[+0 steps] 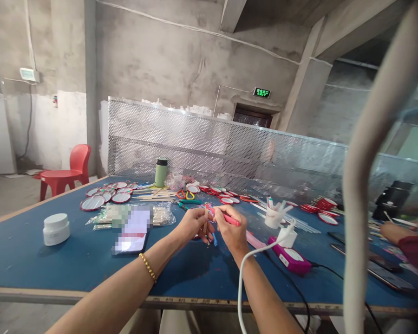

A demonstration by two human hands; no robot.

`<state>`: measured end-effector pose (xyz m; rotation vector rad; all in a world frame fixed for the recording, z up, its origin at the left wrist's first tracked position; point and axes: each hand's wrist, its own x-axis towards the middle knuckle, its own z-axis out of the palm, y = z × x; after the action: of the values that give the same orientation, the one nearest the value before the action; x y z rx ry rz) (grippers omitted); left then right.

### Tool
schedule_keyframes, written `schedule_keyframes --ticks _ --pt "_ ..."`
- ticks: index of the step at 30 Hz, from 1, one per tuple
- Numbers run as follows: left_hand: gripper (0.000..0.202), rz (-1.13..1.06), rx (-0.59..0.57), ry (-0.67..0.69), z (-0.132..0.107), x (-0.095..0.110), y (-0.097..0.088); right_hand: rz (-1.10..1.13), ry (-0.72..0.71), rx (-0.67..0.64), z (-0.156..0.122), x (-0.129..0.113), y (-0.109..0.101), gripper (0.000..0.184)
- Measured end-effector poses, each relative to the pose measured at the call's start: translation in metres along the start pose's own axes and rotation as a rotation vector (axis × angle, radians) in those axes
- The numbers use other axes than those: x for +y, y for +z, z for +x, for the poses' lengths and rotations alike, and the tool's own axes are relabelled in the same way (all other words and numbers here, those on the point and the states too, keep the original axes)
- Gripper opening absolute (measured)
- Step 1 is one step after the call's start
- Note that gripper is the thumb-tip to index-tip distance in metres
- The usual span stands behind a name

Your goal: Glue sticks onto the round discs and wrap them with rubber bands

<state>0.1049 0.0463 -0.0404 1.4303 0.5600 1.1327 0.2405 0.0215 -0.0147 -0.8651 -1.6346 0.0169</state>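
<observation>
My left hand (191,225) is closed on a thin, pale wooden stick (205,223) held upright just above the table. My right hand (232,232) grips a red pen (232,220), its tip end close to the stick. Both hands almost meet over the middle of the blue table (195,273). Just below the fingers shows a small blue piece (215,240) that I cannot identify. Behind the hands lie teal-handled pliers (190,202), partly hidden, and some colourful small bits. The fingers cover part of the stick and of the pen tip.
To the left are a phone (134,230), a bagged bundle of sticks (164,213), a white jar (56,229) and red-rimmed discs (92,202). At right stand a white cup of pens (273,217) and a magenta box (290,256) with cables. A co-worker's arm (413,246) reaches in.
</observation>
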Motion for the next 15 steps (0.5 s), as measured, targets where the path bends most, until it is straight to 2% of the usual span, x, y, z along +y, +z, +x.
schedule_keyframes --ticks 15 --pt "0.039 0.005 0.0 -0.008 0.0009 -0.0017 -0.0009 -0.013 -0.004 -0.005 0.0 0.0018 -0.0004 0.021"
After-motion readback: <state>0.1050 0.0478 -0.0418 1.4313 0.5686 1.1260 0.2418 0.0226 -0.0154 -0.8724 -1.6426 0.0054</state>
